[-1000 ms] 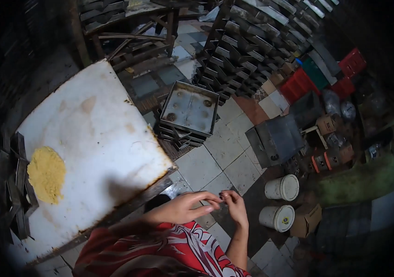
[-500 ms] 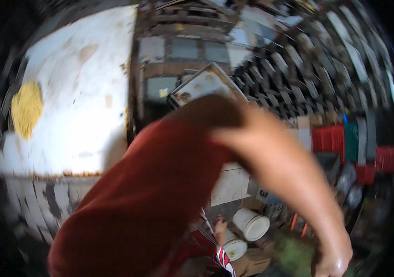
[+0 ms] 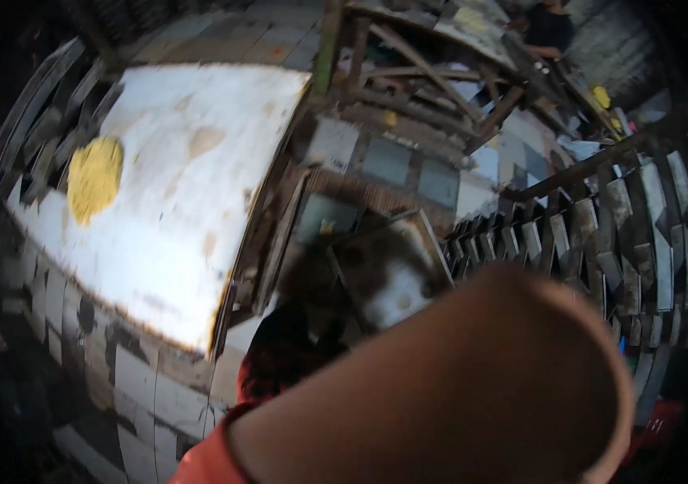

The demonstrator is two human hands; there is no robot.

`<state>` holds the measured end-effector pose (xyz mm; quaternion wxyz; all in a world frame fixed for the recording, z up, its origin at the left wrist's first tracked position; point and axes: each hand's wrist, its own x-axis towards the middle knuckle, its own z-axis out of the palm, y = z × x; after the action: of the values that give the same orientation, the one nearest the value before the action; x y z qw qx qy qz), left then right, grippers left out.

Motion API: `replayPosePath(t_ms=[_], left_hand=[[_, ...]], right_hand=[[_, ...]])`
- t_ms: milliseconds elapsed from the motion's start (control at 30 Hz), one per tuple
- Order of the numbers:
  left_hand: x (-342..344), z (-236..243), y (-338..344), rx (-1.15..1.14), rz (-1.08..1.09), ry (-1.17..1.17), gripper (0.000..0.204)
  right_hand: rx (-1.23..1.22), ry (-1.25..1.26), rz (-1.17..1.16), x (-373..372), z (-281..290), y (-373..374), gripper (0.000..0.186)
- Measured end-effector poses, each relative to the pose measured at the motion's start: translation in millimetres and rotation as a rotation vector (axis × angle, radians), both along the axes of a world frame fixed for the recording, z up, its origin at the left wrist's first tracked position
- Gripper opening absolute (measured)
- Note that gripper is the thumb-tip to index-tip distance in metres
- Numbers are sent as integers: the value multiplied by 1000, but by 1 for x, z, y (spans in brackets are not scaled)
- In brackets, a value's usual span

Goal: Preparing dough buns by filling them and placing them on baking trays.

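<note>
The table [image 3: 191, 234] occupies the left side. Its top is a smooth white sheet, broad and 4-sided, with tan stains and brown, rust-like edges. The arm [image 3: 433, 379], 1 bare limb in front of the camera, fills the near centre and right. It is bent, blurred, and enters from a plain red sleeve [image 3: 215, 456] at the near edge. Both hands are out of view. The state of the fingers, and anything in their grip, cannot be told.

The right stack [image 3: 586, 234] consists of angled strips of dull grey metal in many close rows. The floor [image 3: 138, 379], near left, is a patchwork of white and grey tiles with dark, broken gaps. The wood frame [image 3: 433, 77], far centre, has rough upright, level and slanting beams. The left stack [image 3: 45, 137] is also of angled metal and stands at the table's left edge.

The tray [image 3: 402, 297] is shallow, straight-sided and metal, with round stains. It lies between the table and the right stack. A dark, blurred shape covers its left part; the arm hides its near side.

A co-worker [image 3: 550, 28] in dark clothing is at far right. The yellow mass [image 3: 95, 179] rests on the table's left part: an irregular oval, uneven at the rim. The red crate [image 3: 652, 431], near right, bears pale marks too small to read.
</note>
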<state>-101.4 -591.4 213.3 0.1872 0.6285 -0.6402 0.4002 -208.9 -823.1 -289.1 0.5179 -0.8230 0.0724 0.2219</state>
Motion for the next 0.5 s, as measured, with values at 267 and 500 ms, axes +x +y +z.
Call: replayPosePath(t_ms=[267, 500], left_hand=[[49, -166, 151, 232, -301, 1177, 33], [8, -176, 347, -588, 437, 1673, 33]], right_hand=[[-113, -93, 282, 90, 1, 50, 37], [-249, -204, 483, 140, -1, 98, 38]])
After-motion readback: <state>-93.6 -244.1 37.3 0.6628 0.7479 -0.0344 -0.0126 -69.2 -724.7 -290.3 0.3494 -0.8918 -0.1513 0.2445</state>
